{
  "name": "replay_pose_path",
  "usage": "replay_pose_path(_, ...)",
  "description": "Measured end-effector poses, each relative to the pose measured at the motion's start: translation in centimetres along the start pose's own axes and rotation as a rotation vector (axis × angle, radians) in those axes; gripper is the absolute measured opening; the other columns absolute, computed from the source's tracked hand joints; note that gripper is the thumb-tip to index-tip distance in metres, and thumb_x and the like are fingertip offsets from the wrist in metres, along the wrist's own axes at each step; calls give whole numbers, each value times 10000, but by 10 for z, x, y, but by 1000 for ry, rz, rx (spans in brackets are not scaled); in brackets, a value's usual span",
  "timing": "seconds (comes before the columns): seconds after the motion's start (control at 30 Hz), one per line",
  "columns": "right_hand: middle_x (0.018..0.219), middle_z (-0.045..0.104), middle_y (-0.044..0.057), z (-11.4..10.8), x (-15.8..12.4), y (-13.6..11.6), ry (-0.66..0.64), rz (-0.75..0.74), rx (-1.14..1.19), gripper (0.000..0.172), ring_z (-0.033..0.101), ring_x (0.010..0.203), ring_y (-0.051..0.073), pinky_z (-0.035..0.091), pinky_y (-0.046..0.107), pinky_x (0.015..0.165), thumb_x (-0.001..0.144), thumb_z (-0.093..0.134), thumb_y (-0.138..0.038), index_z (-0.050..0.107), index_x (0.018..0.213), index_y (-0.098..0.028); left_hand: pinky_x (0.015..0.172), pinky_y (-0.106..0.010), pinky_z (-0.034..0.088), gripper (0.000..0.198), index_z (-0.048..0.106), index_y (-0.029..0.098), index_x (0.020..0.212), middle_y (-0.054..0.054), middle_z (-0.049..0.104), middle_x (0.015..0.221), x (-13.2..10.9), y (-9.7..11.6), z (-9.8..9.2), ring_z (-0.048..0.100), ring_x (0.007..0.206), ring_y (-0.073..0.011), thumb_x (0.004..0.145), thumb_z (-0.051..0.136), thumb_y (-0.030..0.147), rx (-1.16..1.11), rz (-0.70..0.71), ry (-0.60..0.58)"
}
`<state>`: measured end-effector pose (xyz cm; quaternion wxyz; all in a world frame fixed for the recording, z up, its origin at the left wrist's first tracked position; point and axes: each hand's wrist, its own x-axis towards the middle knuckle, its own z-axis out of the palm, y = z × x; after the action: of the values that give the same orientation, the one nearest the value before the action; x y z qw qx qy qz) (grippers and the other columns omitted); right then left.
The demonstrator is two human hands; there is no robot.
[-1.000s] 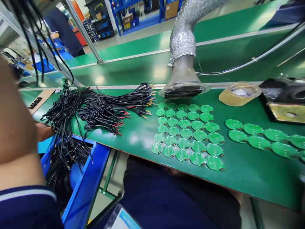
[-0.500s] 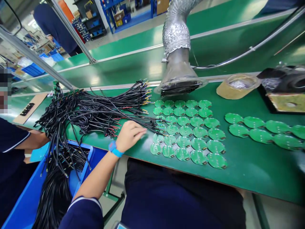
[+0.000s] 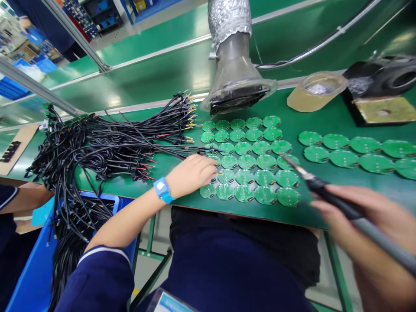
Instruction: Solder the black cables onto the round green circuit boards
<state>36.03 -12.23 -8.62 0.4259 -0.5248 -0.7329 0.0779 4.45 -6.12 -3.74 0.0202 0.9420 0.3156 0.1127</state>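
My left hand (image 3: 194,174), with a blue watch (image 3: 162,190) on its wrist, is closed at the left edge of the round green circuit boards (image 3: 245,177). Its fingertips pinch a black cable whose coloured wire end (image 3: 219,173) shows just past them; the hand hides part of the cable. In my right hand (image 3: 367,216) is a soldering iron (image 3: 338,202), its tip pointing left over the right side of the board rows. More black cables (image 3: 182,150) run along behind my left hand, their ends on the boards.
A big heap of black cables (image 3: 107,138) lies left, and more hang into a blue bin (image 3: 29,277). A fume extractor hood (image 3: 235,78) stands behind the boards. Tape roll (image 3: 305,97), iron stand with yellow sponge (image 3: 385,110) and more boards (image 3: 344,157) are right. A co-worker's arm (image 3: 27,198) is far left.
My right hand has come into view from the right with the soldering iron. My left hand has moved right to the boards and closed on a cable end. The camera view has shifted.
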Motion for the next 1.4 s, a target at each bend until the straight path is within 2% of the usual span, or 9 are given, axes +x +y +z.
replay_pose_path(0.07,840,621,35,14,-1,-20,-30,-136,-11,348,602,705,133,465,263,611,824,650,-238,592,1158,-319,821,-302,474,216,580,148,937,-75,653,953,-15,6,-4,583,903,-164,947,394,257,-140,-87,20)
replay_pose_path(0.2,842,598,21,42,-3,-37,-57,-290,-14,298,586,677,120,484,237,607,822,652,-230,605,1112,-282,799,-264,487,186,621,143,920,-60,663,876,-35,13,0,599,835,-149,921,467,248,-416,-310,-50)
replay_pose_path(0.3,851,577,20,52,-7,-43,-52,-263,30,314,581,694,120,497,240,624,812,659,-176,592,1107,-264,806,-247,477,152,664,158,863,-49,680,879,-38,7,2,613,849,-146,885,532,229,-577,-430,-154)
replay_pose_path(0.47,844,573,19,49,-12,-65,-101,-168,145,295,583,710,112,502,232,648,817,627,-108,591,1077,-242,699,-203,457,94,678,154,787,-10,692,787,-28,-10,-7,612,735,-118,807,614,221,-900,-587,-452)
replay_pose_path(0.6,818,599,18,41,-16,-79,-161,-136,220,244,601,684,106,508,213,625,829,613,-125,593,1052,-221,676,-203,460,96,684,133,771,-6,692,731,-20,-17,-10,612,696,-116,731,679,220,-1179,-698,-559)
replay_pose_path(0.67,804,616,19,38,-17,-83,-172,-150,230,222,612,678,108,517,211,625,829,614,-136,594,1038,-207,671,-208,461,88,692,127,750,-6,691,703,-17,-15,-8,613,681,-119,702,702,201,-1158,-775,-570)
replay_pose_path(0.73,786,628,25,37,-18,-88,-157,-179,235,200,621,669,115,527,215,620,829,612,-144,594,1023,-188,668,-209,454,82,704,130,739,-9,695,703,-16,-9,-5,617,685,-124,699,711,201,-1027,-818,-544)
replay_pose_path(0.93,698,624,10,45,-17,-100,-169,-200,294,206,611,582,125,530,226,537,834,585,-134,578,1032,-191,663,-206,424,47,730,163,709,-7,692,753,-16,9,-3,607,709,-121,723,702,198,-614,-721,-457)
replay_pose_path(1.4,718,599,14,57,-23,-101,-249,-244,283,273,576,600,114,509,239,569,811,591,-89,556,1070,-167,659,-220,426,81,727,158,650,-12,663,707,-16,13,-1,596,681,-124,709,672,154,-573,-708,-458)
